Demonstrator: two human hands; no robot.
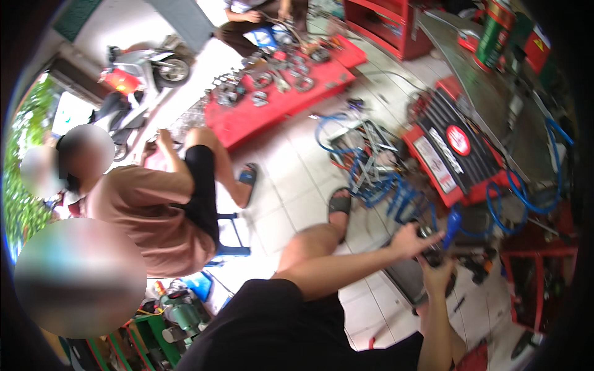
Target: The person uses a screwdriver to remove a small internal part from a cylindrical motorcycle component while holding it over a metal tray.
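Forearms: both bare, coming in from different sides; the left one runs rightward from above the black shorts, rising slightly, while the right one climbs almost straight up from the lower edge.
Left hand: the bare left hand lies on the upper left of the work, its wrist nearly in line with the forearm and its fingers reaching rightward over the top; it grasps a small dark-and-silver metal part.
Right hand: the bare right hand is just below, fingers upward, gripping the same part from its lower side; blur hides the exact finger placing.
Metal part: between the two hands, lifted in front of the right knee, over a shallow grey rectangular tray.
Blue object: a glossy blue elongated object stands just beyond the fingertips; whether either hand touches it I cannot tell.
Legs: the left one stretches forward, its foot in a dark open sandal on white floor tiles.
Blue hose: thin blue plastic hose lies in loops beyond the hands, beside a red box-shaped unit with a ribbed black top.
Co-worker: a seated person in a brown shirt is at left, well apart from the hands.
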